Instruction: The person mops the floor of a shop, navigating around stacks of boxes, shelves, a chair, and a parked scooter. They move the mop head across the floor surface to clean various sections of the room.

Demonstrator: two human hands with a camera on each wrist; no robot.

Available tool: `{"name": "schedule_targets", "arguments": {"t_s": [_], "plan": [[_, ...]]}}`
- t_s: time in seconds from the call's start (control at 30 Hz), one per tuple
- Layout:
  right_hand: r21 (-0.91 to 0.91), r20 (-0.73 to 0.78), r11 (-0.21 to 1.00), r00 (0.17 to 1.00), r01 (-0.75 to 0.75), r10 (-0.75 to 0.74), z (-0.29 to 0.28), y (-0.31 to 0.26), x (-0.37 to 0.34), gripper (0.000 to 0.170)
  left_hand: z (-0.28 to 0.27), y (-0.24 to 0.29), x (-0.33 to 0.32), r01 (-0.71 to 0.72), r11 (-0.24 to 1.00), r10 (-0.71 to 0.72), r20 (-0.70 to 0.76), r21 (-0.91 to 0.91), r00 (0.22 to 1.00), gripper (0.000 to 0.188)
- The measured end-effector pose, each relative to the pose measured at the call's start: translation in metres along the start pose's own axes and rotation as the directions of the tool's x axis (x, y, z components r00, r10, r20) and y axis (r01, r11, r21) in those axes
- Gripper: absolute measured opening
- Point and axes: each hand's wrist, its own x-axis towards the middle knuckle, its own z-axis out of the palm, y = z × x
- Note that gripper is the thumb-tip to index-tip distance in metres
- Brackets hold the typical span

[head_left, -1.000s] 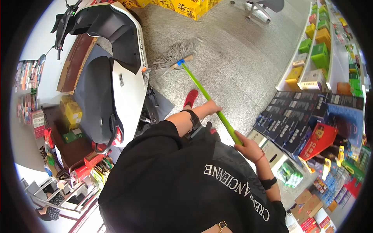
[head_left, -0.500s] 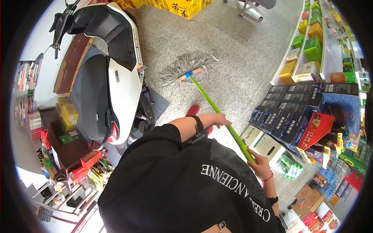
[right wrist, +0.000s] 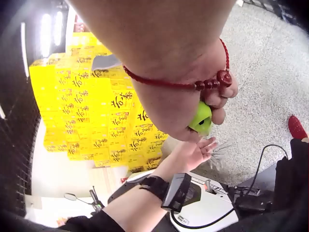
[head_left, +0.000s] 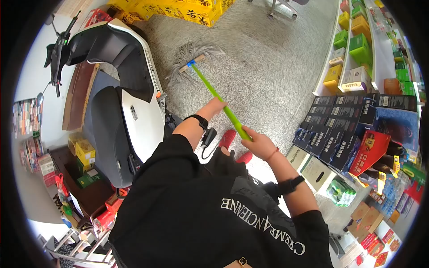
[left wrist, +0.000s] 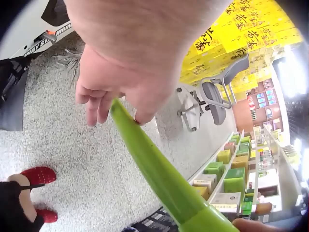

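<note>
A mop's green handle [head_left: 228,111] slants from the hands up to a blue clamp [head_left: 191,63] and a grey string head [head_left: 196,51] spread on the floor. Lower on the pole, the left hand [head_left: 215,106] grips it; in the left wrist view that hand [left wrist: 125,82] has its thumb and fingers around the green handle [left wrist: 159,169]. The right hand [head_left: 260,144] holds the pole near its top end. From the right wrist view, the right hand's fingers [right wrist: 218,101] curl round the handle's end [right wrist: 202,121].
A white and black scooter [head_left: 138,120] stands on the left. Yellow cartons [head_left: 178,11] and a chair's base [head_left: 283,9] are beyond the mop. Dark boxes [head_left: 333,120] and stocked shelves [head_left: 333,58] line the right. Red shoes [head_left: 228,138] show below the hands.
Over the last half second the mop head has moved up and left, away from the body. Both hands have shifted left and forward, still on the pole; the view has shifted too.
</note>
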Motion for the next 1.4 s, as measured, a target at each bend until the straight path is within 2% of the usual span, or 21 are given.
{"name": "schedule_targets", "arguments": {"t_s": [0.03,0.2,0.27,0.4,0.47,0.53,0.6,0.67,0.73,0.8,0.83,0.9,0.97,1.03,1.07,1.17,1.2,1.27,1.3,1.37,1.4], "plan": [[-0.083,0.027,0.996,0.999,0.02,-0.018,-0.001,-0.003,0.008,0.054,-0.008,0.0,0.006,0.003,1.0,-0.002,0.015,-0.017,1.0,0.037],[-0.084,-0.019,0.996,0.999,0.043,-0.045,0.002,0.005,0.021,0.054,-0.004,-0.008,0.025,0.059,0.997,-0.06,-0.015,-0.039,0.998,0.037],[-0.079,-0.026,0.997,0.999,0.024,-0.026,0.005,0.011,0.006,0.054,0.014,-0.008,0.013,0.049,0.998,-0.05,0.033,0.033,0.998,0.041],[-0.064,-0.046,0.998,0.999,0.015,-0.018,0.028,0.047,-0.059,0.053,0.066,-0.008,-0.05,-0.003,0.999,0.002,0.018,0.042,1.0,0.045],[-0.061,-0.068,0.998,0.997,0.017,-0.021,0.038,0.065,-0.097,0.053,0.09,-0.003,-0.088,-0.036,0.999,0.033,0.129,0.021,0.991,0.047],[-0.049,-0.017,0.991,0.992,-0.122,0.121,0.045,0.08,-0.15,0.054,0.127,-0.006,-0.122,0.022,0.996,-0.039,0.207,0.086,0.977,0.047],[-0.032,-0.017,0.989,0.989,-0.146,0.145,0.062,0.103,-0.206,0.055,0.17,-0.026,-0.148,-0.134,0.979,0.061,0.412,0.151,0.909,0.046],[-0.032,-0.02,0.984,0.985,-0.174,0.173,0.078,0.126,-0.264,0.055,0.241,-0.079,-0.142,-0.373,0.903,0.181,0.599,0.212,0.78,0.046],[-0.017,-0.065,0.987,0.985,-0.162,0.161,0.098,0.157,-0.319,0.055,0.275,-0.061,-0.195,-0.216,0.921,-0.054,0.658,0.323,0.751,0.047],[0.004,-0.058,0.977,0.975,-0.215,0.215,0.104,0.175,-0.369,0.055,0.292,-0.034,-0.256,-0.12,0.92,-0.177,0.668,0.374,0.723,0.054],[0.026,-0.042,0.964,0.963,-0.265,0.266,0.106,0.18,-0.391,0.054,0.296,-0.022,-0.28,-0.119,0.92,-0.179,0.671,0.373,0.72,0.054],[0.059,-0.046,0.956,0.956,-0.286,0.289,0.113,0.19,-0.429,0.053,0.304,-0.008,-0.313,-0.131,0.901,-0.271,0.774,0.413,0.572,0.06],[0.092,-0.054,0.945,0.946,-0.314,0.32,0.125,0.202,-0.459,0.051,0.328,-0.019,-0.318,-0.16,0.885,-0.294,0.792,0.436,0.535,0.058],[0.171,-0.121,0.954,0.956,-0.245,0.267,0.14,0.219,-0.472,0.048,0.341,-0.022,-0.32,-0.176,0.876,-0.321,0.815,0.449,0.483,0.059],[0.241,-0.23,0.964,0.959,-0.109,0.165,0.149,0.223,-0.472,0.047,0.344,-0.024,-0.323,-0.18,0.873,-0.312,0.802,0.453,0.509,0.061],[0.203,-0.155,0.961,0.963,-0.186,0.219,0.146,0.225,-0.465,0.049,0.361,-0.047,-0.305,-0.179,0.875,-0.277,0.767,0.451,0.578,0.062],[0.203,-0.153,0.961,0.963,-0.189,0.221,0.143,0.225,-0.46,0.049,0.366,-0.057,-0.291,-0.178,0.875,-0.278,0.769,0.45,0.576,0.062],[0.319,-0.184,0.931,0.952,-0.177,0.244,0.136,0.222,-0.447,0.049,0.374,-0.071,-0.266,-0.147,0.929,-0.16,0.726,0.341,0.669,0.056],[0.324,-0.189,0.927,0.947,-0.189,0.26,0.13,0.216,-0.437,0.049,0.366,-0.061,-0.264,-0.155,0.927,-0.161,0.736,0.341,0.657,0.056],[0.154,-0.17,0.955,0.945,-0.255,0.279,0.116,0.196,-0.408,0.05,0.338,-0.044,-0.251,-0.307,0.888,-0.002,0.672,0.342,0.741,0.05],[0.144,-0.166,0.959,0.949,-0.245,0.268,0.113,0.193,-0.391,0.05,0.331,-0.049,-0.234,-0.296,0.898,0.017,0.647,0.325,0.763,0.048]]}}
